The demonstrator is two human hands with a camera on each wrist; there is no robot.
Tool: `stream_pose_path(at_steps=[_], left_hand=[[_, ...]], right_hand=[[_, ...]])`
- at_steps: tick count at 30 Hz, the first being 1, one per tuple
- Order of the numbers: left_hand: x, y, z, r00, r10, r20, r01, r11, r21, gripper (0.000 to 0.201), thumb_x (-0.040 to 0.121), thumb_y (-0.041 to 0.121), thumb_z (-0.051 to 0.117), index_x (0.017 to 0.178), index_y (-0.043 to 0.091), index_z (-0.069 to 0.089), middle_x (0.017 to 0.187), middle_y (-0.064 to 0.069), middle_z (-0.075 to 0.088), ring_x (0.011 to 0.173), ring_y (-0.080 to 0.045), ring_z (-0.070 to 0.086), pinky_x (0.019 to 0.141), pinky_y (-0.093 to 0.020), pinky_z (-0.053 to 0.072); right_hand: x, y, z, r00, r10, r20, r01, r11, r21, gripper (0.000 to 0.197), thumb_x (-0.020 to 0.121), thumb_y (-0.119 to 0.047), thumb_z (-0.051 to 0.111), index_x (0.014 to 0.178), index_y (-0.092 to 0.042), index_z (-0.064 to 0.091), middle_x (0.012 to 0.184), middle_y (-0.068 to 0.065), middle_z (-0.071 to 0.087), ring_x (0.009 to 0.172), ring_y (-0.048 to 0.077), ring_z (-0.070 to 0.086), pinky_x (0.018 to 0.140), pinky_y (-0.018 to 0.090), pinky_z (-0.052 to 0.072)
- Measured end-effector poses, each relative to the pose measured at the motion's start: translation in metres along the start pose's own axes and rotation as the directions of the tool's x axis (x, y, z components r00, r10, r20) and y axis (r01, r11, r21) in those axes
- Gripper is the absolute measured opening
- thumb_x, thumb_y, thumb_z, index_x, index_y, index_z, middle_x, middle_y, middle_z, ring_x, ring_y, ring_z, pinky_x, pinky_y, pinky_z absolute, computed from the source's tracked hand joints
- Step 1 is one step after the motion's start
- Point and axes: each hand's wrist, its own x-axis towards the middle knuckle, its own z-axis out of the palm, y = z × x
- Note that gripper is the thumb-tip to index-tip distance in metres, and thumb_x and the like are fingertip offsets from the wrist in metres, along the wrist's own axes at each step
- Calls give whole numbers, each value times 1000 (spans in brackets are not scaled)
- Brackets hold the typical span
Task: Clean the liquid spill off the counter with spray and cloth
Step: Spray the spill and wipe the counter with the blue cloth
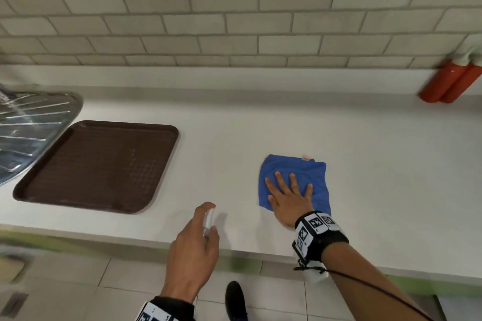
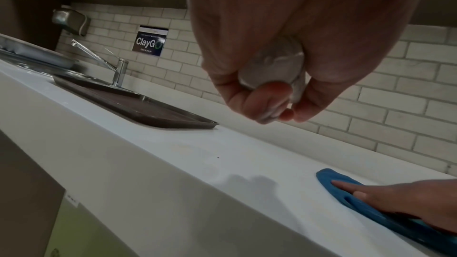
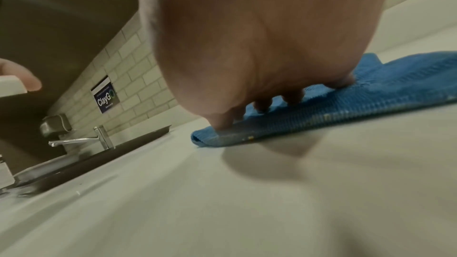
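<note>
A folded blue cloth (image 1: 300, 174) lies flat on the white counter (image 1: 260, 125), right of centre. My right hand (image 1: 288, 195) presses on it with fingers spread and straight; the wrist view shows the fingertips (image 3: 223, 124) on the blue cloth (image 3: 358, 101). My left hand (image 1: 198, 237) hovers over the counter's front edge, left of the cloth, and grips a small clear spray bottle (image 1: 209, 219) with a finger over its top. In the left wrist view the spray bottle (image 2: 272, 69) sits inside the curled fingers. No liquid is plainly visible on the counter.
A brown tray (image 1: 96, 164) lies on the counter at the left, beside a steel sink drainboard (image 1: 28, 125) with a tap (image 2: 118, 69). A red object (image 1: 451, 83) stands at the back right by the tiled wall. My shoe (image 1: 236, 300) shows on the floor below.
</note>
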Motion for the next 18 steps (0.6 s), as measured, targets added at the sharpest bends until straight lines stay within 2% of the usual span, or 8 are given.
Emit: stream_pose_path(at_steps=[4, 8, 11, 15, 16, 18], left_hand=[[16, -11, -4, 1000, -4, 6, 4, 1000, 18, 34, 98, 28, 51, 126, 42, 39, 71, 7, 62, 62, -12, 61, 64, -33, 53], [33, -18, -10, 999, -25, 31, 25, 1000, 12, 37, 99, 28, 51, 130, 42, 38, 69, 6, 61, 62, -12, 60, 62, -28, 48], [48, -25, -18, 999, -36, 18, 36, 999, 26, 38, 98, 28, 51, 130, 43, 37, 68, 6, 60, 62, -10, 59, 64, -30, 50], [68, -34, -27, 998, -60, 13, 60, 998, 24, 36, 98, 28, 51, 130, 40, 39, 68, 6, 60, 62, -11, 59, 62, -31, 48], [74, -36, -29, 998, -69, 10, 69, 997, 22, 38, 99, 28, 51, 133, 39, 39, 69, 6, 60, 63, -10, 59, 61, -30, 46], [83, -39, -33, 997, -74, 1, 74, 997, 17, 40, 98, 27, 52, 135, 39, 39, 70, 7, 59, 64, -9, 59, 62, -31, 44]], right_hand=[[27, -19, -9, 1000, -25, 1, 25, 1000, -5, 54, 101, -45, 11, 148, -40, -15, 157, -9, -25, 143, 29, -22, 107, 69, -9], [65, -36, -23, 999, -39, 1, 39, 999, -11, 54, 101, -44, 11, 148, -41, -15, 157, -10, -25, 143, 28, -22, 107, 69, -10], [93, -60, -32, 998, -63, 9, 64, 998, -27, 54, 101, -44, 11, 149, -40, -13, 157, -9, -24, 143, 30, -22, 106, 70, -11], [94, -92, -17, 985, -170, -8, 168, 983, -73, 54, 100, -45, 10, 150, -38, -8, 158, -7, -20, 143, 32, -21, 105, 70, -14], [86, -98, -8, 975, -219, -36, 215, 973, -81, 54, 99, -45, 9, 151, -37, -2, 160, -6, -15, 144, 33, -16, 104, 70, -14], [63, -102, 10, 948, -305, -92, 296, 950, -99, 54, 97, -44, 15, 150, -35, 22, 160, -3, 12, 145, 37, 8, 105, 74, -3]])
